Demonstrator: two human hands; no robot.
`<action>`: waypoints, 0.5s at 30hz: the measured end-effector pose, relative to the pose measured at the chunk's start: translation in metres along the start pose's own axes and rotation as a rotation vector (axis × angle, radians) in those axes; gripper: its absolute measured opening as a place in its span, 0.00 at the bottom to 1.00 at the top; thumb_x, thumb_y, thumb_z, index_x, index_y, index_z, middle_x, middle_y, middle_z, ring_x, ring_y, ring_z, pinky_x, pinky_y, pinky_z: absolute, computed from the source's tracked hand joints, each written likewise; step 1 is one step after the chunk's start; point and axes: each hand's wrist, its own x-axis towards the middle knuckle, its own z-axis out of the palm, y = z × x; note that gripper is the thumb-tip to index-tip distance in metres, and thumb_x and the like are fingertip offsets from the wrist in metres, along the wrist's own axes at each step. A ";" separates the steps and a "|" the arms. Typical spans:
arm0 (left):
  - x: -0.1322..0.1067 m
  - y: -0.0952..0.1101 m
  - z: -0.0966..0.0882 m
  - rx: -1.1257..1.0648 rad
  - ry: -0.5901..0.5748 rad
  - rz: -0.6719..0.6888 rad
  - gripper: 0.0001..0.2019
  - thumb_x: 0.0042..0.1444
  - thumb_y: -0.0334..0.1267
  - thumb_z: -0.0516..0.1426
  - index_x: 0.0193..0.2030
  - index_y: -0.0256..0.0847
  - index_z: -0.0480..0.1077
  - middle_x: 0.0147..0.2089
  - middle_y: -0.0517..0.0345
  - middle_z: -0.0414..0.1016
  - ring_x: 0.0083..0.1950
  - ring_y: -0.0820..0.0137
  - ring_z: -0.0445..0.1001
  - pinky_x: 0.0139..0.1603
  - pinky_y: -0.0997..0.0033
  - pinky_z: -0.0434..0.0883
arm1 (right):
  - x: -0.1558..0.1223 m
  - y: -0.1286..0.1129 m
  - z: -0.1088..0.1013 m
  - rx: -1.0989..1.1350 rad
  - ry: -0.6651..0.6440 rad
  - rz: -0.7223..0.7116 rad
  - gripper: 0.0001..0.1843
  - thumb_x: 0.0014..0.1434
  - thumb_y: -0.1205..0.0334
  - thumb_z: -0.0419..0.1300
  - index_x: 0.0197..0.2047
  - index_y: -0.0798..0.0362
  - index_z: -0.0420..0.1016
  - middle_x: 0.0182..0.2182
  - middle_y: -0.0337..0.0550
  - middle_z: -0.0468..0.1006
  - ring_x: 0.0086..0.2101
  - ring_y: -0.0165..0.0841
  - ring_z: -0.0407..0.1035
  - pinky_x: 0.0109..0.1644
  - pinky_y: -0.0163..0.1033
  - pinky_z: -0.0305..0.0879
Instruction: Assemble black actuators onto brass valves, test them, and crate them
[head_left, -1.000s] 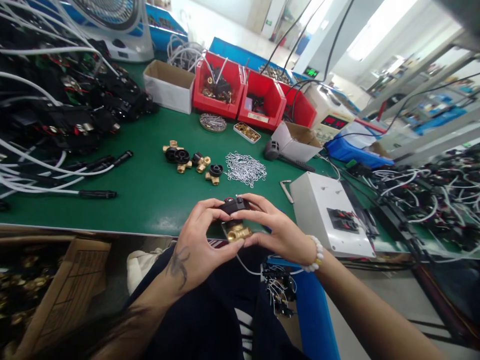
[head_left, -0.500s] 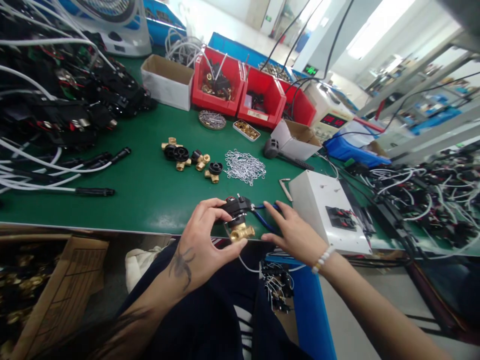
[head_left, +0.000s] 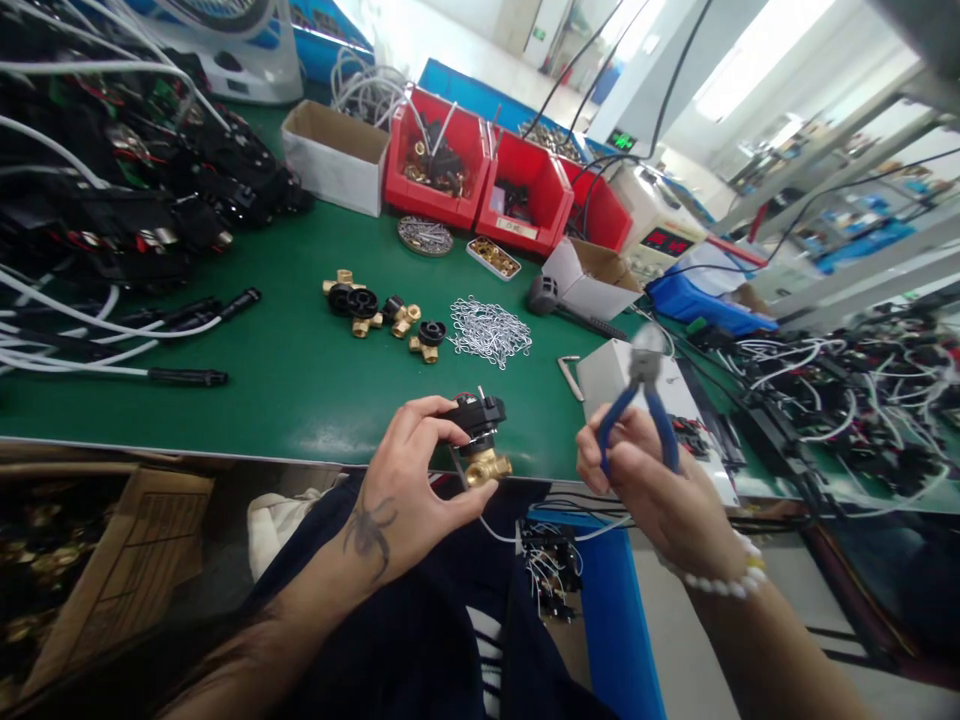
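Note:
Between the thumb and fingers of my left hand (head_left: 409, 470) is a brass valve with a black actuator (head_left: 484, 440), held at the bench's front edge. A white cable hangs below it. My right hand (head_left: 652, 480) grips blue-handled pliers (head_left: 637, 400), raised with the jaws pointing up in front of a white switch box (head_left: 607, 370); the jaws are blurred. Beyond the valve lies a pile of wire clips (head_left: 490, 332). Several brass valve bodies with black caps (head_left: 364, 308) rest to the left of the clips.
Red bins (head_left: 439, 165) and white cartons (head_left: 334, 160) line the back. Heaps of black cabled units (head_left: 112, 200) fill the left side, with more at the right. A hex key (head_left: 570, 378) lies beside the switch box. A blue crate (head_left: 615, 600) stands below the bench edge.
My right hand has picked up the pliers from beside the valve and lifted them up and to the right. My left hand keeps the valve in nearly the same place.

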 end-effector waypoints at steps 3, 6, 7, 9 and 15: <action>0.001 -0.001 0.000 -0.003 -0.011 -0.003 0.14 0.49 0.35 0.67 0.40 0.38 0.69 0.53 0.46 0.70 0.56 0.58 0.73 0.57 0.48 0.74 | -0.004 -0.003 0.006 -0.290 0.038 -0.086 0.06 0.60 0.61 0.59 0.42 0.49 0.67 0.32 0.39 0.72 0.29 0.32 0.68 0.34 0.39 0.66; 0.001 -0.002 0.001 -0.008 -0.013 -0.016 0.15 0.48 0.36 0.67 0.40 0.38 0.68 0.53 0.45 0.70 0.56 0.57 0.73 0.56 0.48 0.75 | -0.005 -0.003 0.007 -0.576 -0.082 -0.157 0.10 0.58 0.67 0.57 0.44 0.51 0.71 0.33 0.43 0.75 0.32 0.34 0.71 0.36 0.40 0.67; 0.001 -0.003 0.001 -0.009 -0.012 -0.018 0.15 0.48 0.36 0.67 0.40 0.38 0.68 0.53 0.45 0.70 0.56 0.57 0.73 0.56 0.47 0.75 | -0.005 -0.003 0.007 -0.580 -0.053 -0.181 0.10 0.58 0.67 0.56 0.44 0.51 0.71 0.33 0.43 0.75 0.31 0.33 0.70 0.35 0.39 0.67; 0.001 -0.003 0.001 -0.008 -0.009 -0.018 0.14 0.48 0.36 0.67 0.40 0.38 0.68 0.53 0.45 0.70 0.55 0.57 0.73 0.56 0.47 0.74 | -0.006 -0.003 0.006 -0.495 0.153 -0.241 0.07 0.61 0.66 0.57 0.44 0.50 0.70 0.32 0.40 0.73 0.29 0.31 0.69 0.33 0.37 0.66; 0.001 -0.002 0.002 0.003 0.002 -0.001 0.14 0.48 0.35 0.67 0.39 0.38 0.68 0.52 0.46 0.70 0.55 0.57 0.73 0.56 0.46 0.74 | -0.005 0.002 0.014 -0.574 0.205 -0.263 0.09 0.56 0.71 0.56 0.40 0.49 0.68 0.30 0.39 0.71 0.27 0.32 0.67 0.31 0.38 0.65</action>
